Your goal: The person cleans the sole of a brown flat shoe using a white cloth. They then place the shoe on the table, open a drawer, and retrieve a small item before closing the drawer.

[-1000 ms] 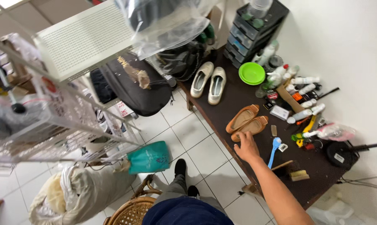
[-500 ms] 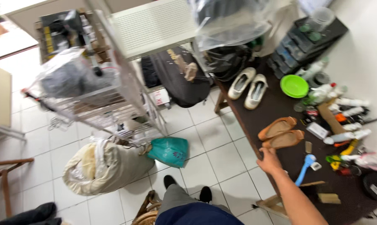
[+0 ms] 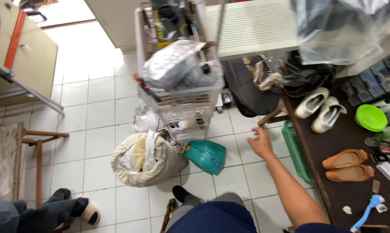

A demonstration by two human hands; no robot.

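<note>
teal bag (image 3: 207, 155) on the white tile floor (image 3: 95, 129) is the closest thing to the right hand (image 3: 260, 143), sitting just left of it and a bit lower, right next to the big cream sack (image 3: 143, 159). going by size: the dark table (image 3: 354, 181) runs down the right side, and the wire cart (image 3: 182, 95) piled with grey plastic-wrapped stuff stands in the middle of the floor, just behind the sack and the bag. a green plastic basket (image 3: 296, 151) sits tucked against the table's edge, just right of the hand.

the right arm comes in from the bottom right, stretched out almost straight, forearm angled up and to the left. the hand is off the table, hovering over the floor between the bag and the basket, fingers loosely spread and a little curled, palm down, holding nothing and touching nothing as far as i can see. left hand isn't visible at all.

smaller stuff on the table: a pair of white shoes (image 3: 320, 110), a pair of tan flats (image 3: 348, 166), a green lid (image 3: 371, 117), and a blue brush (image 3: 367, 212) near the bottom corner.
</note>
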